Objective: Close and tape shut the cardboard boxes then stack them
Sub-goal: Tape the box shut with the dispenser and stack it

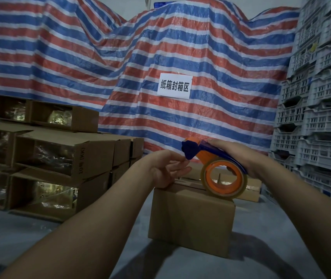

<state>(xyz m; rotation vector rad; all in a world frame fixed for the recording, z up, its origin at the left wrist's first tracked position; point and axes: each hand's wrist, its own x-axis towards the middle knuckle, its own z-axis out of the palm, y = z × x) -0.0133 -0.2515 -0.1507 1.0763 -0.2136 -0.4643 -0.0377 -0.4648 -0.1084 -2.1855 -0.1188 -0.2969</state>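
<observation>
A closed brown cardboard box stands on the grey floor in front of me. My right hand grips an orange and blue tape dispenser with a clear tape roll, held just above the box's top far edge. My left hand sits at the box's top left corner, fingers reaching up to the dispenser's blue nose, where they seem to pinch the tape end. The tape itself is too clear to make out.
Stacked open cardboard boxes with shiny contents fill the left. Grey plastic crates tower on the right. A striped red, white and blue tarp with a white paper sign hangs behind. Another flat box lies behind mine.
</observation>
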